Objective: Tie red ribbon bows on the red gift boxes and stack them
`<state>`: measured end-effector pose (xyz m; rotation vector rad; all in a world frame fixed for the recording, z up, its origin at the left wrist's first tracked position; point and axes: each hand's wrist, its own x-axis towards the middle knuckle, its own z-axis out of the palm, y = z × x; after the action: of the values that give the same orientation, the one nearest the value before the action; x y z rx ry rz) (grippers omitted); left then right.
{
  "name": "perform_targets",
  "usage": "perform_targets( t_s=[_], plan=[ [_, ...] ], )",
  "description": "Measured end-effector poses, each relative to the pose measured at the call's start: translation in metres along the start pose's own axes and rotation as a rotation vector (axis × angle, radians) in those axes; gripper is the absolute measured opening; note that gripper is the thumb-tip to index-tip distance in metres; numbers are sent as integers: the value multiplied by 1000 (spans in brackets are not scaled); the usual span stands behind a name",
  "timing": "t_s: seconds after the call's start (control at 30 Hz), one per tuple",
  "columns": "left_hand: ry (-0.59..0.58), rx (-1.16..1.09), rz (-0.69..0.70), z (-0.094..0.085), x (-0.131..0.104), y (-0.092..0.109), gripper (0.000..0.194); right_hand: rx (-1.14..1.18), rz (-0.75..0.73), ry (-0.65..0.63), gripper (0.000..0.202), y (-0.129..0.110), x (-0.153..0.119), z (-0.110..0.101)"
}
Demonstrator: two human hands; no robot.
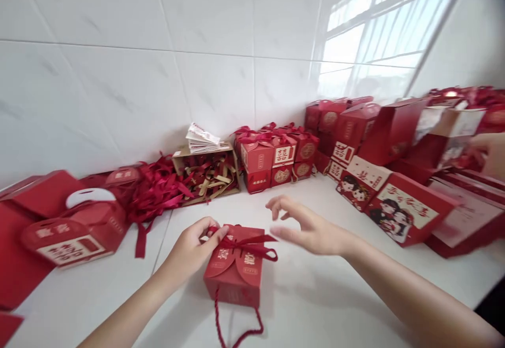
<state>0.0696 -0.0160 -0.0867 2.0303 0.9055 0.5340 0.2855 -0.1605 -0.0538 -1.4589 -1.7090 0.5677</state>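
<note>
Head view: red double-flap gift box (232, 291) sits on the white surface (323, 295), bottom center, flap top up, dark red ribbon bow (246, 241) across it. Twisted cord handle (250, 332) hangs off the near side, cut off by the bottom edge.

Left hand (202, 244) comes in from lower left, thumb and index pinched on the bow's left loop at the box's upper-left corner. Right hand (298, 226) comes from lower right, empty, fingers loosely curled, thumb apart, just right of the bow's tails, not touching.

Open surface right of the box and under the right forearm. Behind: open carton of ribbon pieces (207, 179), ribbon-tied box stack (272, 161). Left: loose ribbon pile (158, 190), handled carry box (79, 232). Right: couple-print boxes (398, 206).

Left-hand lower fingers hidden behind thumb and index. Another person's hand (489, 153) at right edge is blurred and cropped; its grip, can't tell.
</note>
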Motion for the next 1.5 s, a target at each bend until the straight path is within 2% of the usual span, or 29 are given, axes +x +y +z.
perform_targets(
  t_s=[0.1,0.2,0.27,0.33,0.4,0.47,0.53,0.6,0.67,0.77,0.87,0.93,1.1,1.3,1.43,1.5],
  plan=[
    [-16,-82,-116,10,9,7,44,107,40,154,32,1,13,3],
    [-51,-154,-171,16,8,12,45,-78,6,124,27,6,25,24],
    [-15,-174,-146,17,2,13,44,-165,14,98,18,10,28,38],
    [100,-124,-68,18,-6,14,42,-173,19,97,15,10,28,45],
    [195,4,73,18,-14,15,33,-143,-6,102,19,7,25,47],
    [202,147,233,17,-21,17,28,-101,-34,97,23,2,20,45],
    [224,262,387,16,-26,18,25,-75,-41,78,18,-2,16,43],
    [313,371,504,14,-29,18,18,-82,-24,71,8,-5,14,43],
    [390,482,555,13,-31,17,13,-99,-4,87,12,-4,14,46],
    [315,524,445,11,-34,16,15,-85,16,100,14,-2,14,52],
    [214,430,291,10,-36,19,14,-63,24,115,17,1,13,58],
    [200,356,255,10,-36,22,13,-58,17,134,17,2,11,61],
    [184,265,232,7,-37,24,9,-38,24,151,17,3,9,64],
    [186,227,269,10,-39,20,4,-73,39,184,15,2,9,69],
    [228,185,271,14,-36,17,20,-109,46,194,14,4,7,71],
    [221,165,277,15,-35,15,17,-125,44,199,14,4,6,71]
  ],
)
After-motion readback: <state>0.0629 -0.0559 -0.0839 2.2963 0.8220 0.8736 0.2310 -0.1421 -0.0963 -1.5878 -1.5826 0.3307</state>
